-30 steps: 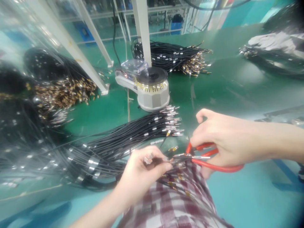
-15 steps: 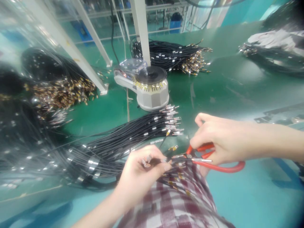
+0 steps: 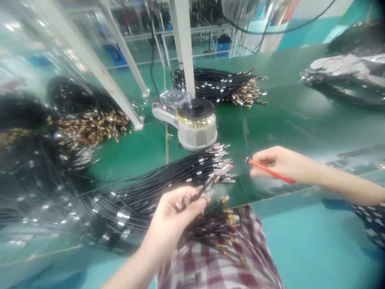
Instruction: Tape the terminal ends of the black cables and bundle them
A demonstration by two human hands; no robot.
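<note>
My left hand (image 3: pixel 180 214) is closed on a black cable (image 3: pixel 207 185), its tip pointing up and right toward the bundle. Several small coppery metal pieces (image 3: pixel 180 202) show in the curl of its fingers; their exact kind is too blurred to tell. Off to the right, my right hand (image 3: pixel 278 162) grips red-handled pliers (image 3: pixel 270 171), held above the table edge and apart from the cables. Just behind my left hand lies a bundle of black cables (image 3: pixel 168 168) with silvery ends. More cables with yellowish ends (image 3: pixel 231 220) rest across the checked cloth on my lap (image 3: pixel 216 265).
Behind the bundle, a white round tape dispenser (image 3: pixel 197 128) stands on the green table (image 3: pixel 279 120). A further cable bundle (image 3: pixel 216 82) lies beyond it. Cable heaps (image 3: pixel 93 124) fill the left, near slanted white posts (image 3: pixel 120 92). At far right are coiled cables (image 3: pixel 337 86).
My right hand has drawn the pliers away from my left hand, up and to the right. The cable in my left hand now tilts upward instead of lying level toward the pliers.
</note>
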